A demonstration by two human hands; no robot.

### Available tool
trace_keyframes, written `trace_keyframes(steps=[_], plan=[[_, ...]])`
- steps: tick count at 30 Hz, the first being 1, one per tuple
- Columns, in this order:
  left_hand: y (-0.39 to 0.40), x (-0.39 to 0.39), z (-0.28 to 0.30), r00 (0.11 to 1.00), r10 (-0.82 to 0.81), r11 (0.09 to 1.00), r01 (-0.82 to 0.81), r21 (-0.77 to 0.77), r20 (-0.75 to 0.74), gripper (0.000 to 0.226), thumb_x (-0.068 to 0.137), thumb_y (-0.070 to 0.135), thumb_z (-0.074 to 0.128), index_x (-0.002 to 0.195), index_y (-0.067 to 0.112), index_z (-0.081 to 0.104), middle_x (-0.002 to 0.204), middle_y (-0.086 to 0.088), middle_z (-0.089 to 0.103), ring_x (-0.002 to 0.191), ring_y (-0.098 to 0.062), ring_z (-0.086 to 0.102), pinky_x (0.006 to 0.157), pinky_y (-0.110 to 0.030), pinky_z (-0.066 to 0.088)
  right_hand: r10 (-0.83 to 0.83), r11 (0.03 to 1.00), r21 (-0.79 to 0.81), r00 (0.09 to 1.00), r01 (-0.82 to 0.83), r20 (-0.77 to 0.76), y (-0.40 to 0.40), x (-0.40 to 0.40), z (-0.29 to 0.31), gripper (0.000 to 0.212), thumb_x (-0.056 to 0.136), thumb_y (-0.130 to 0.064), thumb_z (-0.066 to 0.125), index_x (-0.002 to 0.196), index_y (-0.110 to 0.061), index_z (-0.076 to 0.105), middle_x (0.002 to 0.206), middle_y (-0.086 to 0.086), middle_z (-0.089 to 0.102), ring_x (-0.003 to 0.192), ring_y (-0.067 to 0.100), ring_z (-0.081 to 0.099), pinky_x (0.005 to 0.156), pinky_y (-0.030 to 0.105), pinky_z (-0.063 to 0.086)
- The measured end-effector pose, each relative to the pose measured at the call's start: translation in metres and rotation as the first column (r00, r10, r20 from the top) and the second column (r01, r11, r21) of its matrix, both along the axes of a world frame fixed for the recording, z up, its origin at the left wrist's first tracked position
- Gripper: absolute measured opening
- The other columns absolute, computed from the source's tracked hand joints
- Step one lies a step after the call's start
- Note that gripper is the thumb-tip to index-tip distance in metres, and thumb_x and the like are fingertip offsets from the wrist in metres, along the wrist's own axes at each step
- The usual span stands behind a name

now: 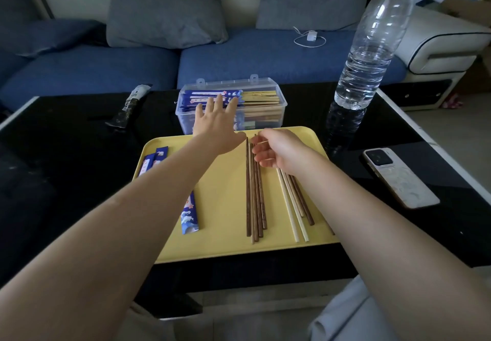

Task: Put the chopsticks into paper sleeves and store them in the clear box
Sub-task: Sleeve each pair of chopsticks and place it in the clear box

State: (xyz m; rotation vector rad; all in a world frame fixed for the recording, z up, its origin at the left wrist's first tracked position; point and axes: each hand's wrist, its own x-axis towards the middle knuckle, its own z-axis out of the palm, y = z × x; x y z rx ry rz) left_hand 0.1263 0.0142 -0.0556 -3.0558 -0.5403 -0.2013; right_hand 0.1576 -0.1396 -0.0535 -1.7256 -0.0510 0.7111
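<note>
We've got left hand [216,125] flat, fingers straight, over the clear box [282,106] holding sleeved pairs. Right hand [279,152] hangs loosely curled over bare chopsticks [255,199] on the yellow tray [223,202], apparently gripping nothing. Sticks: light, stiff, roll-prone; pinch near the top ends. Paper sleeves [190,214]: flimsy.

Open-topped clear box [281,106] stands reachable; water bottle [372,48] flanks its right.
</note>
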Motion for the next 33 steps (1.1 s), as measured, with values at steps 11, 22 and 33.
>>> trace_keyframes(steps=[11, 22, 33], plan=[[-0.007, -0.078, 0.005, 0.856, 0.262, 0.953, -0.157, 0.26, -0.446, 0.026, 0.091, 0.03, 0.055, 0.113, 0.016, 0.058, 0.099, -0.003, 0.065, 0.085, -0.022, 0.063, 0.065, -0.031, 0.05, 0.106, 0.994, -0.056, 0.98, -0.098, 0.171, -0.004, -0.026, 0.0, 0.021, 0.098, -0.013, 0.051, 0.097, -0.004, 0.07, 0.075, 0.009, 0.066, 0.056, 0.019, 0.06, 0.051, 0.024, 0.05], [-0.016, -0.081, -0.009, 0.944, 0.163, 0.951, -0.228, -0.209, -0.286, 0.054, 0.088, 0.025, 0.066, 0.133, 0.012, 0.039, 0.083, -0.004, 0.054, 0.079, -0.021, 0.062, 0.058, -0.03, 0.051, 0.246, 0.962, -0.18, 0.94, -0.206, 0.237, -0.009, -0.035, -0.001, 0.019, 0.097, -0.013, 0.055, 0.103, -0.004, 0.07, 0.08, 0.011, 0.069, 0.06, 0.02, 0.066, 0.055, 0.028, 0.055], [-0.001, -0.068, 0.004, 0.903, 0.429, 0.587, -0.258, -0.767, 0.024, 0.011, 0.093, 0.007, 0.056, 0.087, 0.002, 0.063, 0.082, -0.013, 0.072, 0.062, -0.021, 0.068, 0.057, -0.028, 0.057, 0.543, 0.837, -0.286, 0.767, -0.466, 0.342, -0.012, -0.049, 0.015, 0.058, 0.082, -0.055, 0.075, 0.122, -0.018, 0.056, 0.105, 0.006, 0.069, 0.082, 0.021, 0.075, 0.073, 0.038, 0.064]])
